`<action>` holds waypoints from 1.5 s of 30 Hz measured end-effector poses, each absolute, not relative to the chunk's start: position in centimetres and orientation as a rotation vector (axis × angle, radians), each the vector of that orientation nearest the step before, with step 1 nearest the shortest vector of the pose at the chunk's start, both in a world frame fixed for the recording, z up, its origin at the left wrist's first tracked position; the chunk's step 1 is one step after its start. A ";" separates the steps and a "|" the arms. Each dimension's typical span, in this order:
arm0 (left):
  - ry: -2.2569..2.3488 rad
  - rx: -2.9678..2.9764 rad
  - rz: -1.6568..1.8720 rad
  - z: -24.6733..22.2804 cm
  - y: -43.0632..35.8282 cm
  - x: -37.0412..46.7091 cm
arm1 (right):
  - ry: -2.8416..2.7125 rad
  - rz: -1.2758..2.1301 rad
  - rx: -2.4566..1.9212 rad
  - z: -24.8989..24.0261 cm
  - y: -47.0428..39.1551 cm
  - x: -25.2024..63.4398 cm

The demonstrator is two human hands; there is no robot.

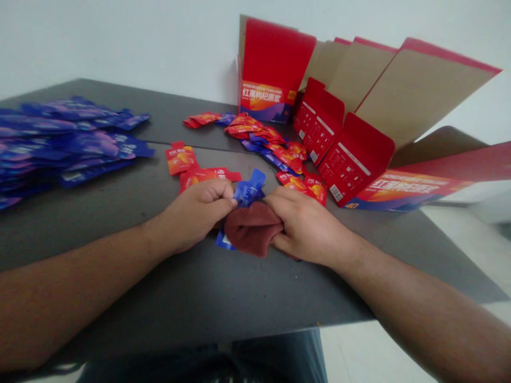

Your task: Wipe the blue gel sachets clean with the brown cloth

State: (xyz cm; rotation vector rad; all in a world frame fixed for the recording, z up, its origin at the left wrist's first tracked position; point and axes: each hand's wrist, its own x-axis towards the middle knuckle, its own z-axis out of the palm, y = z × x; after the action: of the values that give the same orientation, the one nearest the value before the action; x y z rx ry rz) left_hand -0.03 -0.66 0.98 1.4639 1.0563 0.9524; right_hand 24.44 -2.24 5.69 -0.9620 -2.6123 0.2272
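Above the worktop (179,298), between both hands: blue sachet (248,192), brown cloth (255,234) covering part of it. Left hand (203,210) pinches the sachet's edge; right hand (305,223) clasps the cloth. Sachet probably light, pliant, slick; best held by a flat edge, sparing the middle. Cloth looks soft.

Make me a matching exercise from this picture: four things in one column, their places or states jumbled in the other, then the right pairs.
Column one
1. Brown cloth
2. Large heap of packets
3. Cardboard boxes
4. Left hand

Column two
A. On the right part of the table, flaps raised
B. Pinching the edge of a blue sachet
C. Gripped by the right hand
D. On the left part of the table, mostly blue

Right pairs: 1-C, 2-D, 3-A, 4-B
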 end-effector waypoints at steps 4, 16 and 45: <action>1.042 1.419 0.952 0.4 -0.5 -0.2 | -2.503 0.219 -1.017 5.7 -1.7 24.8; 0.980 1.389 0.854 0.5 -0.5 -0.4 | -2.389 0.248 -1.101 5.9 -0.9 25.2; 1.021 1.428 0.923 1.6 -0.6 0.2 | -2.540 0.160 -0.988 5.2 -3.5 23.6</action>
State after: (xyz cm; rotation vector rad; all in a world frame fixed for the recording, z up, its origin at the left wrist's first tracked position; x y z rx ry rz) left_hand 0.17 -0.63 1.56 1.4282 1.0209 0.9234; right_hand 23.55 -3.51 5.20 -0.9878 -2.5397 0.1605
